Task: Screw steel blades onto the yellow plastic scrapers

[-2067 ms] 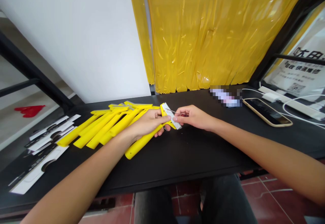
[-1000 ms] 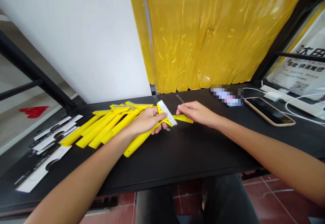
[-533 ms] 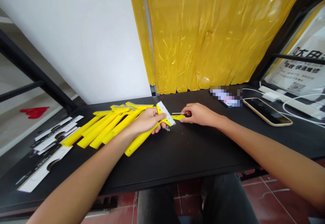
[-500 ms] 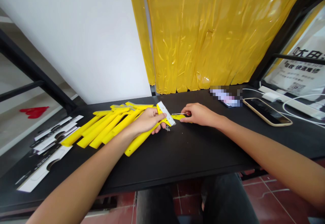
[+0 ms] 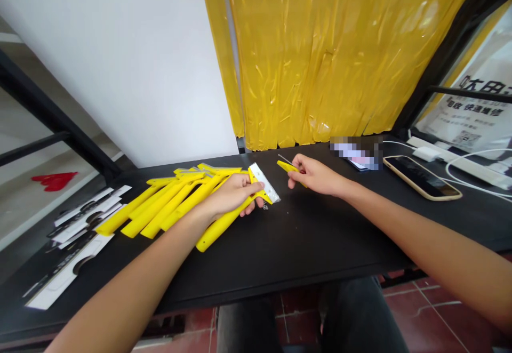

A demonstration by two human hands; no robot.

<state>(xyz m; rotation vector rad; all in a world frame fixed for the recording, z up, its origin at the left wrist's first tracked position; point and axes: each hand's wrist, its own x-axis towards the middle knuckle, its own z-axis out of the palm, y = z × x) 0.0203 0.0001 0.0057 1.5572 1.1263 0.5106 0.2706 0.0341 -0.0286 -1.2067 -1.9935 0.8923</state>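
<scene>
My left hand [image 5: 237, 192] is closed around a yellow scraper [image 5: 218, 230], near where its handle meets the wide head with a pale metal plate. The handle slopes toward the table's front edge. Small metal bits, perhaps screws [image 5: 265, 206], show just below that head. To its right, my right hand [image 5: 310, 174] pinches a flat yellow piece [image 5: 285, 166] together with a thin metal shaft [image 5: 285, 158], maybe a screwdriver; its grip is hidden in the fingers. Several more yellow scrapers [image 5: 156, 209] lie side by side left of my left hand.
White and black card sleeves [image 5: 70, 273] lie at the table's left end. On the right are a phone in a tan case [image 5: 420, 177], another phone [image 5: 356, 155], white cables and a power strip [image 5: 472, 166]. Yellow plastic sheeting [image 5: 320, 65] hangs behind the black table [image 5: 312, 246].
My right hand has risen slightly, carrying the yellow piece and thin shaft up and away from the scraper head; the piece is now tilted. My left hand has kept its hold, nearly still.
</scene>
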